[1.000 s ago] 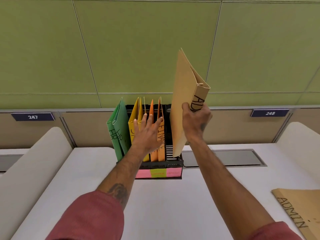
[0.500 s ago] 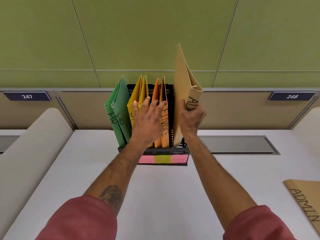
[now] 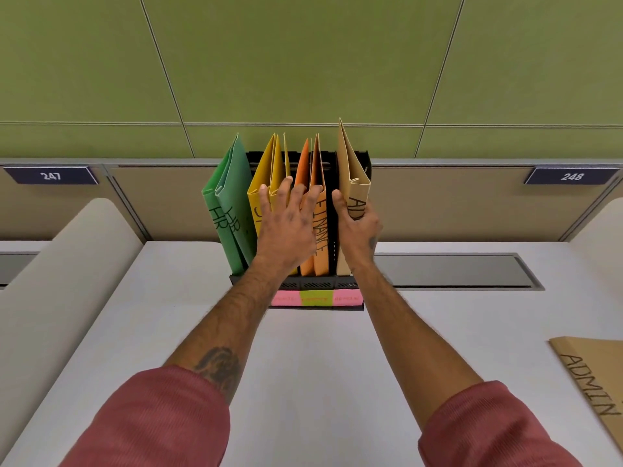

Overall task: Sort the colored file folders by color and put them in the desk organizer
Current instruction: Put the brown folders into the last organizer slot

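Right hand point(image 3: 359, 224): fingers and thumb curled round the front spine of a tan folder point(image 3: 350, 170), thumb on its left face. The folder stands upright in the rightmost slot of the desk organizer point(image 3: 347, 284), its foot down at the slot floor and its top fanned slightly open. Lettering on the spine starts "AD"; the rest is under the hand.

Left hand point(image 3: 286, 224): fingers straight and spread, laid flat against the front edges of the yellow folders point(image 3: 266, 170) and the orange folders point(image 3: 318, 254). It grips nothing. The orange spine reads "FINANCE".

Slots, left to right: green folders point(image 3: 232, 197) marked "HR", leaning left; yellow; orange; tan. Each colour has its own compartment. Pink and green sticky labels point(image 3: 317, 299) run along the organizer's front lip, their writing too small to read.

The black organizer sits at the middle of the far edge of the white worktop point(image 3: 320, 382), against the partition. A second tan folder point(image 3: 593, 382), marked "ADMIN", lies flat at the worktop's right edge, well apart from the organizer and partly out of frame.

A recessed grey panel point(image 3: 455, 271) lies along the far edge, right of the organizer. Number plates "247" point(image 3: 50, 175) and "248" point(image 3: 572, 176) are on the partition. Dull-red sleeves point(image 3: 161, 419) are pushed up both forearms.
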Demonstrator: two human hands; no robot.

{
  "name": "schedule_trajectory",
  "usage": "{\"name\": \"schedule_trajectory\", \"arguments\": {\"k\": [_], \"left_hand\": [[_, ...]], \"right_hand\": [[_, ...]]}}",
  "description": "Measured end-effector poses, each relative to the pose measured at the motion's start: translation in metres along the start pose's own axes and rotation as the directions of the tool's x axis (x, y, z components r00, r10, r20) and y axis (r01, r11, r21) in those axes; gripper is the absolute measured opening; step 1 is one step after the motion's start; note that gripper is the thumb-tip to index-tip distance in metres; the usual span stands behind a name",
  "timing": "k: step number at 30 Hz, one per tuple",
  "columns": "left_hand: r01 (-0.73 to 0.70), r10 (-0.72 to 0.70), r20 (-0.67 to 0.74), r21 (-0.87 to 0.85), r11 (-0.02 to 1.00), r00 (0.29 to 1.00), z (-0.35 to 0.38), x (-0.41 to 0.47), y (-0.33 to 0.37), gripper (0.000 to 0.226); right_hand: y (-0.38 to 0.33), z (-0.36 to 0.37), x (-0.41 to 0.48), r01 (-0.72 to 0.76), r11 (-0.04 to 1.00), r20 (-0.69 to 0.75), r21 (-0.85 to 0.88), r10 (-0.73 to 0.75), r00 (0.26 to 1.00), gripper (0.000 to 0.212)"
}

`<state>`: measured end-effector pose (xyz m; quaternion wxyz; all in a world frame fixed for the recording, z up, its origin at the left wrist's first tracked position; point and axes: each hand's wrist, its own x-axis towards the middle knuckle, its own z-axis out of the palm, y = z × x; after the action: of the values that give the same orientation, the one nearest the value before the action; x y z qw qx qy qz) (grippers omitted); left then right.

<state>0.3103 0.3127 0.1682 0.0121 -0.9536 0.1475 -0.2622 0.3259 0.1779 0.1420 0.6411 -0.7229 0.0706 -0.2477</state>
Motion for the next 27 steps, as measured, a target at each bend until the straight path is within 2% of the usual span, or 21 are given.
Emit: {"name": "schedule_trajectory", "arguments": {"k": [8, 15, 18, 21, 23, 25, 27], "left_hand": [[-0.003, 0.003, 0.019, -0.003, 1.0, 1.0, -0.003, 0.0, 0.0, 0.084], [-0.031, 0.043, 0.19, -0.066, 0.997, 0.981, -0.018, 0.004, -0.005, 0.098], [-0.022, 0.044, 0.204, -0.108, 0.994, 0.978, -0.025, -0.005, -0.007, 0.097], [0.003, 0.018, 0.182, -0.113, 0.994, 0.983, -0.03, -0.029, -0.01, 0.094], [0.02, 0.002, 0.185, -0.115, 0.993, 0.983, -0.032, -0.051, -0.011, 0.091], [0.032, -0.007, 0.207, -0.119, 0.992, 0.978, -0.032, -0.075, -0.011, 0.088], [0.046, -0.015, 0.243, -0.122, 0.991, 0.97, -0.033, -0.099, -0.009, 0.085]], "right_hand": [[0.011, -0.004, -0.006, -0.123, 0.992, 0.104, -0.019, 0.124, 0.987, 0.052], [0.008, -0.016, -0.009, -0.153, 0.986, 0.229, -0.067, 0.164, 0.959, 0.085], [0.001, -0.03, -0.02, -0.17, 0.977, 0.24, -0.127, 0.196, 0.951, 0.09], [0.0, -0.048, -0.034, -0.114, 0.974, 0.253, -0.193, 0.162, 0.954, 0.092], [0.007, -0.059, -0.047, -0.036, 0.947, 0.277, -0.321, 0.13, 0.952, 0.086], [0.015, -0.072, -0.066, 0.115, 0.841, 0.306, -0.528, 0.063, 0.95, 0.082], [0.02, -0.087, -0.088, 0.312, 0.648, 0.388, -0.695, -0.027, 0.921, 0.089]]}}
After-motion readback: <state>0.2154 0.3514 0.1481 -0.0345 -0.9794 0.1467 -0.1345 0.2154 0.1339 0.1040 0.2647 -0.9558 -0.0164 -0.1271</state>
